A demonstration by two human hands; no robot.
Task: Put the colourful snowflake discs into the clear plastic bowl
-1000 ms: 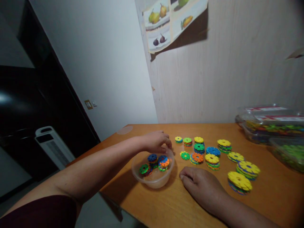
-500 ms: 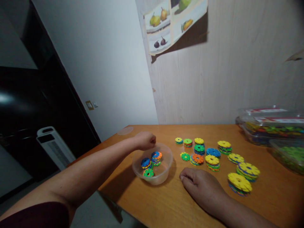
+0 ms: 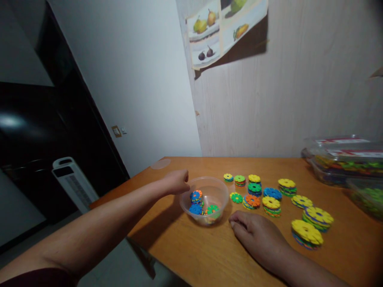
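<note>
The left hand (image 3: pixel 177 182) is at the left rear rim of a translucent plastic bowl (image 3: pixel 220 189), fingers curled inward at the edge; whether it grips the rim cannot be told. The bowl stands upright on the wooden table (image 3: pixel 191 251) and contains notched plastic discs in three groups: a stack topped blue and orange (image 3: pixel 196 195), a blue-topped group (image 3: pixel 196 209) in front of it, and a green-topped group (image 3: pixel 212 210) to the right. The right hand (image 3: pixel 254 231) rests on the tabletop just right of the bowl, fingers loosely curled; the space beneath the palm is hidden, so its contents cannot be told. Beyond the right hand are further disc stacks, including an orange-topped stack (image 3: pixel 251 201), a blue-topped stack (image 3: pixel 272 194) and, nearest the right forearm, a yellow-topped stack (image 3: pixel 307 233). Transparent containers (image 3: pixel 353 163) with colored pieces inside are located at the far right. A flat, translucent round piece (image 3: pixel 160 164) lies at the table's rear left corner. Fruit pictures (image 3: pixel 206 40) hang on the wall behind.
</note>
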